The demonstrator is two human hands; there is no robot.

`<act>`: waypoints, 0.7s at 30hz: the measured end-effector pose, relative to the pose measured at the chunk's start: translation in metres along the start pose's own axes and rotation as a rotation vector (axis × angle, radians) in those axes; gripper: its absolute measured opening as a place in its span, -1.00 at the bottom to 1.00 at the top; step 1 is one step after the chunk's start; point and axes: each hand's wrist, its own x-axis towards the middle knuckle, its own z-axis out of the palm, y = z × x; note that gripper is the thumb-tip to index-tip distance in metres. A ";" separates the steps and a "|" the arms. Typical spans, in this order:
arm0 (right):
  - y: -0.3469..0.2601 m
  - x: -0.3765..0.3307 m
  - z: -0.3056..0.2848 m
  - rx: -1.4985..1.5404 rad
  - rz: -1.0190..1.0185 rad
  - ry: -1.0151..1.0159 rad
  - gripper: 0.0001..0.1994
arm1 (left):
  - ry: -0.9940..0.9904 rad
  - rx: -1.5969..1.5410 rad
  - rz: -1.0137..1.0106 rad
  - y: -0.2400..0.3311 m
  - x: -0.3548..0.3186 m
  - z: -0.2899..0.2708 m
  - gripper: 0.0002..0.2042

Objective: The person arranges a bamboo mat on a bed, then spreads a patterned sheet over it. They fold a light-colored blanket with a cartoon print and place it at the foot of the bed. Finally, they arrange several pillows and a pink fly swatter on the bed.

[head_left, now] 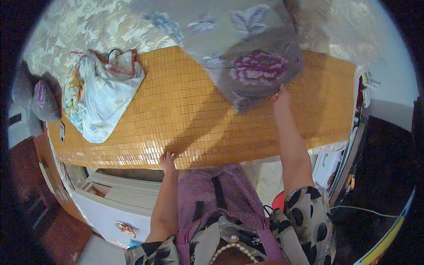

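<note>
- Grey cushion [221, 53], floral, with a large purple bloom near its lower end: lies over the far part of the mat, one corner pointing toward the person, its top cut off by the view.
- Right hand [281, 94]: arm stretched forward; grip narrow, fingers closed on the cushion's lower right edge.
- Left hand [167, 161]: at the mat's front edge, left of the apron, fingers bent; whether the grip is pinching the mat cannot be told.
- Mat [176, 110]: yellow-brown, small tiles in rows, shiny along the front.
- Cloth [106, 97]: white, printed, red-trimmed, crumpled on the mat's left part, well apart from both hands; dark cord [114, 53] at its far end.
- Patterned fabric [106, 26]: cream, behind the mat.
- Small cushion [46, 102]: grey with purple flower, beyond the mat's left end.
- Apron [240, 187]: purple, checked, on the person.
- Necklace [233, 239]: pearl-like beads.
</note>
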 end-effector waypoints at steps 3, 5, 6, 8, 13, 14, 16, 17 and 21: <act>-0.010 -0.005 -0.017 -0.204 -0.214 0.118 -0.79 | -0.090 0.096 -0.003 -0.001 0.012 0.012 -0.59; -0.018 0.002 -0.049 -0.275 -0.312 0.196 -0.80 | -0.172 0.035 -0.018 0.024 0.007 0.045 -0.58; -0.021 0.001 -0.060 -0.294 -0.336 0.221 -0.80 | -0.219 -0.037 -0.046 0.042 0.002 0.060 -0.58; -0.040 -0.049 -0.053 -0.265 -0.281 0.136 -0.81 | -0.197 -0.132 -0.042 0.085 -0.011 0.086 -0.56; -0.106 -0.090 -0.118 -0.074 -0.314 0.267 -0.79 | -0.359 -0.079 0.196 0.158 -0.039 0.151 -0.55; -0.116 -0.080 -0.141 -0.094 -0.367 0.269 -0.80 | -0.362 -0.059 0.239 0.170 -0.047 0.159 -0.55; -0.130 -0.049 -0.196 -0.104 -0.420 0.264 -0.80 | -0.360 -0.040 0.293 0.189 -0.063 0.173 -0.55; -0.134 -0.028 -0.234 -0.355 -0.478 0.406 -0.80 | -0.390 0.014 0.327 0.196 -0.073 0.184 -0.55; -0.142 0.037 -0.362 -0.923 -0.515 0.516 -0.68 | -0.586 0.074 0.303 0.187 -0.081 0.227 -0.52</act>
